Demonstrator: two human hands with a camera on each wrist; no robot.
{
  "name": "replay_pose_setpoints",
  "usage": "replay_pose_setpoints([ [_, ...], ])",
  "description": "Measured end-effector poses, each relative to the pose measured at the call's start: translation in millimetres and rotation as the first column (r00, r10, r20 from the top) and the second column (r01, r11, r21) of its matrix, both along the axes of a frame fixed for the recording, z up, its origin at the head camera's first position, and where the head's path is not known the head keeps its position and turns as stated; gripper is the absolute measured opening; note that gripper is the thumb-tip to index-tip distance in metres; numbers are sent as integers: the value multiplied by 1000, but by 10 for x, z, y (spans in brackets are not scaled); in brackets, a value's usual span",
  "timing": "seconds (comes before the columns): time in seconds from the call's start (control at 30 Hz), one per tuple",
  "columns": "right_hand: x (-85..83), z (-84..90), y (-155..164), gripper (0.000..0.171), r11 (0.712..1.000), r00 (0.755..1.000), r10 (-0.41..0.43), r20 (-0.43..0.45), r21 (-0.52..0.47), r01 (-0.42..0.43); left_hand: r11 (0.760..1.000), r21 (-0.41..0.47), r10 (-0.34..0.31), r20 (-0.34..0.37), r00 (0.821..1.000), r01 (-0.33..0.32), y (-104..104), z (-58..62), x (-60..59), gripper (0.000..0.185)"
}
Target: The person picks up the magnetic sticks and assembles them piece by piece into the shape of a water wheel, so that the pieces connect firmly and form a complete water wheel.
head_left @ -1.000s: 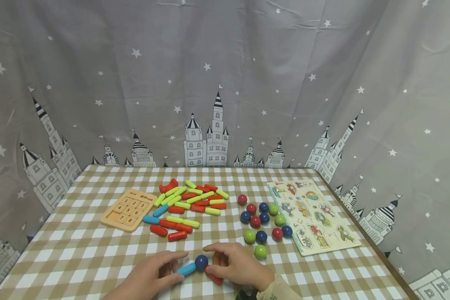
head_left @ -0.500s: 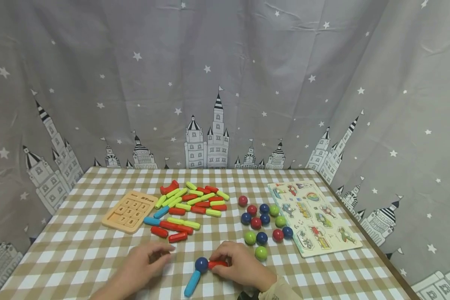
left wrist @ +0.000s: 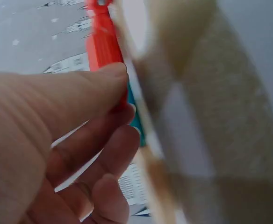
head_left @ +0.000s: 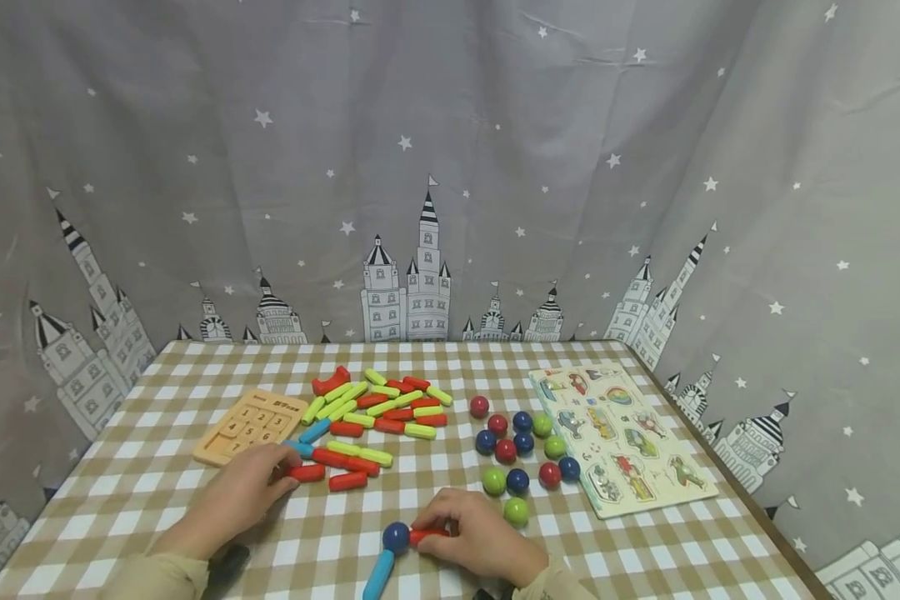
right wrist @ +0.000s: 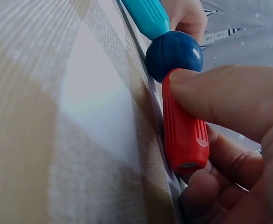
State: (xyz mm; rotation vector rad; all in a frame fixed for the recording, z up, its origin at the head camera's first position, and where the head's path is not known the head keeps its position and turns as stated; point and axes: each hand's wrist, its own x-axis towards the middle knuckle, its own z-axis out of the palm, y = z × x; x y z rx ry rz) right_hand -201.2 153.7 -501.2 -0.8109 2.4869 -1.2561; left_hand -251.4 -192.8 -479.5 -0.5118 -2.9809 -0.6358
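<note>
In the head view my right hand pinches a red rod at the front of the table. That rod meets a dark blue ball, and a light blue rod joins the ball from the near side. The right wrist view shows thumb and fingers around the ribbed red rod, its end against the ball. My left hand reaches farther left, thumb and fingertips on another red rod. Up close in the left wrist view, they pinch this red rod; its lower part is hidden.
Several red, yellow-green and blue rods lie behind the left hand, with a red curved piece among them. A wooden number puzzle lies left. Several coloured balls and a picture puzzle board lie right.
My left hand let go of the light blue rod and moved left and away to a red rod. The right hand turned its red rod sideways; the light blue rod swung towards the near edge.
</note>
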Motion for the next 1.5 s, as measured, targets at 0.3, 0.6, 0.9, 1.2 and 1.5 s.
replay_pose_setpoints([
  [0.3, -64, 42, 3, 18, 999, 997, 52, -58, 12, -52, 929, 53, -367, 3, 930, 367, 375, 157, 375, 22],
  [0.6, -61, 30, -13, 17, 998, 997, 56, -61, 10, -55, 883, 185, -455, 106, 884, 432, 418, 27, 378, 14],
  [0.9, -32, 41, -12, 19, 999, 996, 29, -82, 39, -26, 961, 232, -185, 123, 975, 153, 313, -34, 242, 16],
  [1.2, -15, 21, -6, 25, 988, 979, 108, -171, 131, -86, 985, 160, 36, 177, 984, -65, 350, -158, 107, 29],
  [1.5, -39, -38, -7, 23, 996, 995, -84, -55, 10, 84, 978, 206, -69, 120, 990, 43, 323, -204, 115, 18],
])
